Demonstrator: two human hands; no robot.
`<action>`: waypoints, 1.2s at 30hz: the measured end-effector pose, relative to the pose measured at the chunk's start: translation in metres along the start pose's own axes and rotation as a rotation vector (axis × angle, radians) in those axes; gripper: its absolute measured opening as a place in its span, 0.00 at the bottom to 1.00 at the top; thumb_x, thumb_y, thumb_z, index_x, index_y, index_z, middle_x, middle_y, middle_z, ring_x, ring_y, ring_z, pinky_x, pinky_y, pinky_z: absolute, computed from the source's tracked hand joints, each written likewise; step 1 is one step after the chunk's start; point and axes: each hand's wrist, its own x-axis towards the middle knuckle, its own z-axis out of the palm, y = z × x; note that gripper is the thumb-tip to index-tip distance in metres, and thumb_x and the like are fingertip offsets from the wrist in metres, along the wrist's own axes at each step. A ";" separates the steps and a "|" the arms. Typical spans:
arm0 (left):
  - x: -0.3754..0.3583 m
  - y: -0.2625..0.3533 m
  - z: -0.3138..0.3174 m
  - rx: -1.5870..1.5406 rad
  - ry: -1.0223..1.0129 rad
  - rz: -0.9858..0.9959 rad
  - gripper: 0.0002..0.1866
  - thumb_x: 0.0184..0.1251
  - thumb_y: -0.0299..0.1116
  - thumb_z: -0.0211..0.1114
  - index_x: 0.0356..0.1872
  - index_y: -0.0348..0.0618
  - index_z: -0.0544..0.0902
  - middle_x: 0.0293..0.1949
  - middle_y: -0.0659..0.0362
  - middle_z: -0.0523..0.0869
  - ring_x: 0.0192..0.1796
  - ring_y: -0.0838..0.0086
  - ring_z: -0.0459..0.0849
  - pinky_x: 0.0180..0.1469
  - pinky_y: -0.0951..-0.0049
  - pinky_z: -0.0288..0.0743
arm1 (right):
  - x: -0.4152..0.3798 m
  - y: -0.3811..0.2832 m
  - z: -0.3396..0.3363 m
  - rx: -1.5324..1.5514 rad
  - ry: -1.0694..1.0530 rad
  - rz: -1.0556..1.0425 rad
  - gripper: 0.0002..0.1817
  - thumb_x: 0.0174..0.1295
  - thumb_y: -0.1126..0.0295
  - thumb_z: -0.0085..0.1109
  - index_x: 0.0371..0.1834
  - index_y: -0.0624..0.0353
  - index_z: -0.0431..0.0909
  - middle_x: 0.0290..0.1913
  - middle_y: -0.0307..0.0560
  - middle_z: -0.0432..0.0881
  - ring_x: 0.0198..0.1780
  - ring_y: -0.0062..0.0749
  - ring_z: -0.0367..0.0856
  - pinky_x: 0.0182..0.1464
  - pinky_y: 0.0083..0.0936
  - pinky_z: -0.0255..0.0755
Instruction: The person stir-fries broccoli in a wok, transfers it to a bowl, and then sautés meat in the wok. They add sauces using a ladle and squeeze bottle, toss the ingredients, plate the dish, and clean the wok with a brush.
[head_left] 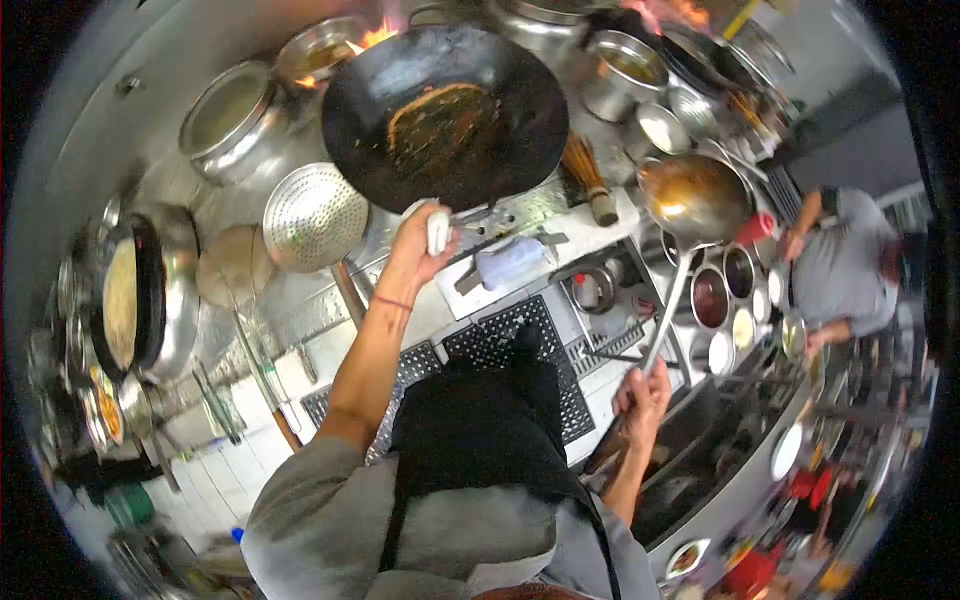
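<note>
Meanwhile my left hand [425, 240] clamps the wok [445, 115] handle through a cloth against heat, while my right hand [645, 390] grips the ladle [692, 195] far back.

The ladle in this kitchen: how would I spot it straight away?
Start at the big black wok over the flames at the top. Just right of it hangs a round steel bowl holding brownish liquid; that is the ladle, its long handle running down to the right hand. Unlike the perforated strainer left of the wok, its bowl is solid.
</note>
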 end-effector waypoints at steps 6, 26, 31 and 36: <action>0.072 0.013 0.020 -0.030 0.001 0.170 0.09 0.69 0.37 0.55 0.30 0.46 0.74 0.21 0.58 0.77 0.22 0.67 0.79 0.16 0.72 0.70 | 0.138 -0.010 0.089 0.024 -0.423 0.194 0.18 0.70 0.72 0.51 0.62 0.61 0.67 0.22 0.31 0.66 0.15 0.13 0.59 0.14 0.14 0.55; -0.054 -0.117 -0.060 1.605 1.139 0.701 0.30 0.49 0.47 0.75 0.47 0.35 0.78 0.37 0.43 0.82 0.38 0.48 0.82 0.44 0.57 0.78 | 0.255 -0.002 0.129 -0.183 -0.872 0.405 0.24 0.71 0.71 0.47 0.69 0.57 0.58 0.20 0.34 0.62 0.13 0.16 0.60 0.11 0.18 0.61; -0.042 -0.128 -0.080 1.547 1.120 0.714 0.29 0.51 0.49 0.74 0.44 0.35 0.76 0.39 0.46 0.81 0.41 0.51 0.81 0.43 0.56 0.76 | 0.236 -0.029 0.249 -0.258 -0.985 0.156 0.21 0.70 0.70 0.49 0.63 0.66 0.65 0.20 0.36 0.66 0.13 0.16 0.63 0.11 0.18 0.61; -0.046 -0.124 -0.076 1.511 1.094 0.705 0.29 0.48 0.50 0.75 0.40 0.36 0.75 0.35 0.49 0.78 0.39 0.54 0.81 0.40 0.57 0.75 | 0.221 -0.024 0.446 -0.364 -1.144 -0.099 0.06 0.68 0.70 0.50 0.35 0.60 0.70 0.17 0.36 0.67 0.11 0.21 0.65 0.12 0.21 0.60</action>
